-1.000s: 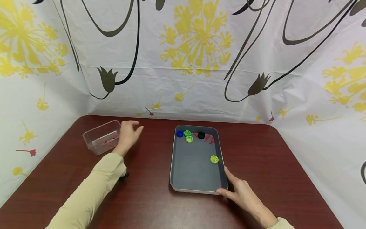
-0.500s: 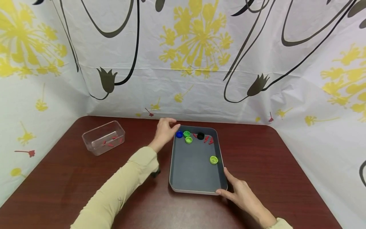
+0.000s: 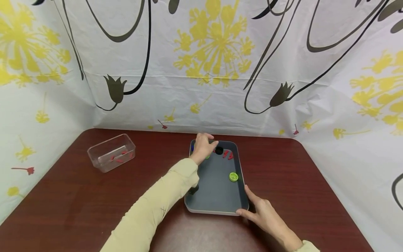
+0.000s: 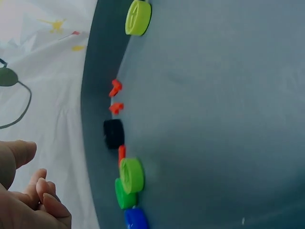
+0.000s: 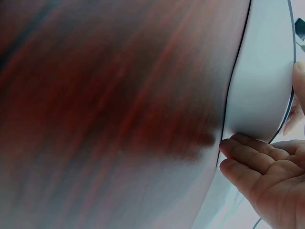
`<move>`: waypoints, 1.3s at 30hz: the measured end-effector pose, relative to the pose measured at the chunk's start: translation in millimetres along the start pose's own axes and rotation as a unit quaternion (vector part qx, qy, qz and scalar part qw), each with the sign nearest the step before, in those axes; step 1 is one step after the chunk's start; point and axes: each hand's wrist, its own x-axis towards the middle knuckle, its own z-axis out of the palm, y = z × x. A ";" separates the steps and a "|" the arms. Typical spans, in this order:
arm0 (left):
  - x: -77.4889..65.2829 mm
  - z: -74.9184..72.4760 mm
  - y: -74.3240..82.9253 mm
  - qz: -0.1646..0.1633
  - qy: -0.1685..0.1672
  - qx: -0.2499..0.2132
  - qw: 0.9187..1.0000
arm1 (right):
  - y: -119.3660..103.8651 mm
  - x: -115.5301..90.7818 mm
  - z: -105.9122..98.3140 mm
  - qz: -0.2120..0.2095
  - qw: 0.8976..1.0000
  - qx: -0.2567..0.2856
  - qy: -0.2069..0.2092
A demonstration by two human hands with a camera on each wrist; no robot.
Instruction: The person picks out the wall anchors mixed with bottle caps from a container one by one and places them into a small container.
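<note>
some red pieces lie in the tray, more seem left in the clear box; the left hand hangs above, thumb and fingers apart; the right hand grips the tray's corner.

Stretches the left arm forward and inward across the left edge of the tray, sleeved to the wrist. Holds the left hand over the far edge, near the far left corner, spreading the thumb away from the forefinger and curling the other fingers loosely. Angles the right wrist, bare below the cuff, inward from the near right. Braces the right hand at the tray's near right corner, resting the thumb against the near edge and laying nearly straight fingers along the outside of the right edge.
</note>
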 end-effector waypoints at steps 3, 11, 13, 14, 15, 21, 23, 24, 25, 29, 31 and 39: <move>1.4 8.4 -1.2 -0.013 0.002 -0.001 1.000 | -0.3 0.2 -0.1 -0.005 1.000 0.002 -0.001; 2.9 21.0 -9.4 -0.026 0.049 0.054 0.997 | -1.1 0.9 -1.5 -0.007 1.000 -0.009 0.003; 3.0 24.0 -11.0 -0.028 0.059 0.070 0.995 | -1.2 0.8 -2.2 -0.003 1.000 -0.008 0.001; 3.1 25.5 -11.8 -0.030 0.064 0.075 0.995 | -1.2 0.8 -2.5 -0.001 1.000 -0.006 0.000; 3.4 27.2 -12.8 -0.031 0.067 0.084 0.994 | -1.2 0.8 -2.8 0.001 1.000 -0.004 -0.002; 5.5 36.3 -19.1 -0.033 0.095 0.119 0.988 | -0.5 0.8 -1.9 -0.002 1.000 0.004 -0.007; 6.5 38.5 -20.9 -0.032 0.102 0.122 0.987 | 0.1 0.7 -1.1 -0.007 1.000 0.001 -0.004; 7.0 39.5 -21.7 -0.032 0.105 0.124 0.986 | 0.3 0.7 -0.7 -0.009 1.000 0.000 -0.002; 7.3 40.2 -22.2 -0.033 0.106 0.125 0.986 | 0.6 0.6 -0.4 -0.010 1.000 -0.001 0.000; 7.3 42.7 -24.0 -0.036 0.105 0.134 0.985 | 1.2 0.1 0.5 -0.011 1.000 0.002 -0.001; 6.8 43.9 -24.8 -0.040 0.103 0.141 0.984 | 1.3 -0.1 0.7 -0.009 1.000 0.007 -0.004; 6.8 50.3 -28.9 -0.032 0.113 0.168 0.979 | 1.2 -1.3 0.5 -0.002 1.000 0.010 -0.006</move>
